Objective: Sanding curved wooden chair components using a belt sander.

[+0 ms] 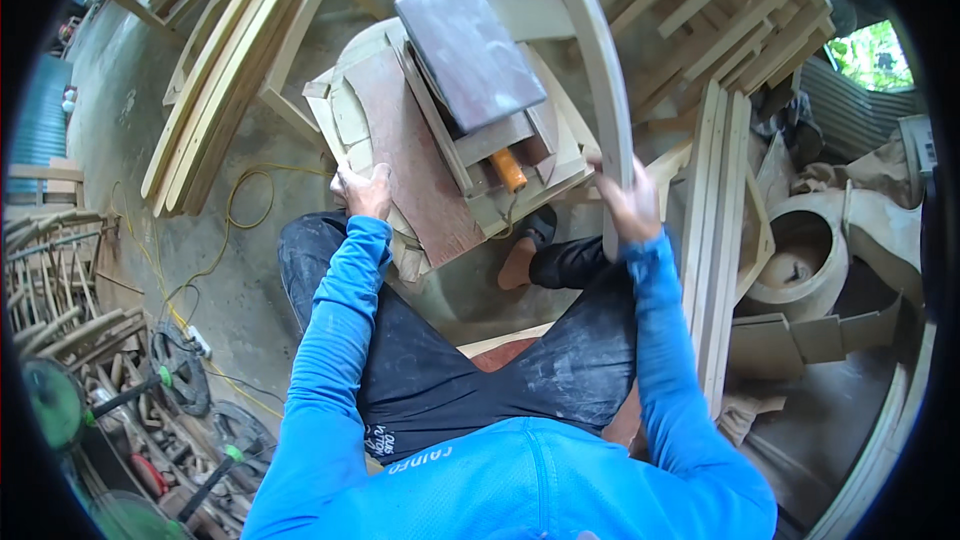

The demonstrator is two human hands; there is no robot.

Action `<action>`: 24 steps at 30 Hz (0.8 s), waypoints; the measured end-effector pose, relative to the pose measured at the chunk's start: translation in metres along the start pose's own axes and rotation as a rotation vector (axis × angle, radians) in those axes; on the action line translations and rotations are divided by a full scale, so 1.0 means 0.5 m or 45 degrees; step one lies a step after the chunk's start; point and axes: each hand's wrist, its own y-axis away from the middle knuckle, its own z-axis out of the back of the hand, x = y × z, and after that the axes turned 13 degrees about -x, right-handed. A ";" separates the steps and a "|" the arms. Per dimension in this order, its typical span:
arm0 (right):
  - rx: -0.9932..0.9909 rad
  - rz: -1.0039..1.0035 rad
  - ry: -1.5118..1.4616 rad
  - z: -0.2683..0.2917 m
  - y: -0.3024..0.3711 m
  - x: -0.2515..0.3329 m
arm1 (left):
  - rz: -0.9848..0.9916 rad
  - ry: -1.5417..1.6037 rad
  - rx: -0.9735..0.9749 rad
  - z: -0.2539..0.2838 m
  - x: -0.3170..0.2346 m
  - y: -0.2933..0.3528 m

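My right hand [632,205], slightly blurred, is closed round the lower part of a long curved wooden piece [597,35] that rises past the top of the view. My left hand [368,190] grips the left edge of a low wooden bench [350,130], its thumb on top. A reddish-brown board [410,150] lies on that bench, beside my left hand. Right of the board stands a machine with a flat grey rectangular top [470,52] and an orange handle [508,171]. The curved piece is right of this grey top and apart from it.
Long wooden bars lean at left [225,70] and right [715,240]. Stacked wooden frames [700,20] stand at the far right. A yellow cable [232,210] crosses the floor at left, near a pile of wood pieces [110,370]. A round hollow form [800,255] sits at right.
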 end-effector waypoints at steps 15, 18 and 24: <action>-0.100 0.031 0.159 0.076 0.441 0.148 | -1.002 0.007 0.257 0.149 -0.577 0.218; -0.046 -0.013 0.263 0.102 0.476 0.150 | -0.976 -0.162 0.384 0.127 -0.537 0.226; 0.034 0.056 0.470 0.102 0.481 0.147 | -0.916 -0.069 0.441 0.123 -0.507 0.225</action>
